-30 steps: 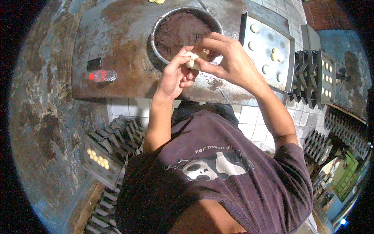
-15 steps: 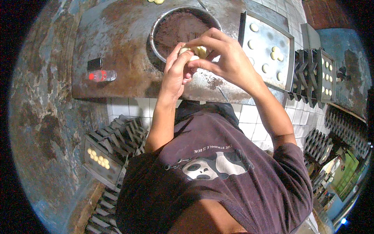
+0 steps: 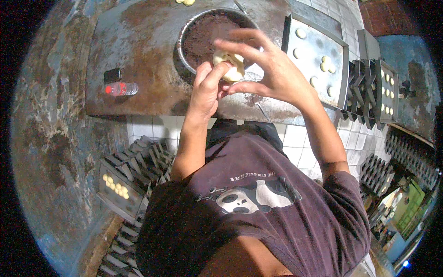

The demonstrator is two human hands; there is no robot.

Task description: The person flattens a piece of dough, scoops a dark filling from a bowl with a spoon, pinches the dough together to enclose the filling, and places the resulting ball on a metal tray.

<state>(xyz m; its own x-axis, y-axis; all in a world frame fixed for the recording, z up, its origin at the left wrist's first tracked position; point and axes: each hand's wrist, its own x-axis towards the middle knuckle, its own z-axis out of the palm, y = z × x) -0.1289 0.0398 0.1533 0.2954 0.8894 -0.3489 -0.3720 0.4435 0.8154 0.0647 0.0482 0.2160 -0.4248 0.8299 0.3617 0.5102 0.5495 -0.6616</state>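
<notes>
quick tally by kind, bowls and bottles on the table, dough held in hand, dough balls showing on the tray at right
bowl: 1
bottle: 1
dough piece in left hand: 1
dough balls showing on tray: 7
total: 10

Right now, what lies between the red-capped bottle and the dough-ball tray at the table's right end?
In the head view: a bowl of dark crumbs, the left hand holding pale dough, and the right hand close by.

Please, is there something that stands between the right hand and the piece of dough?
Nothing visible stands between the open right hand and the piece of dough. The left hand holds the dough from the left side.
</notes>
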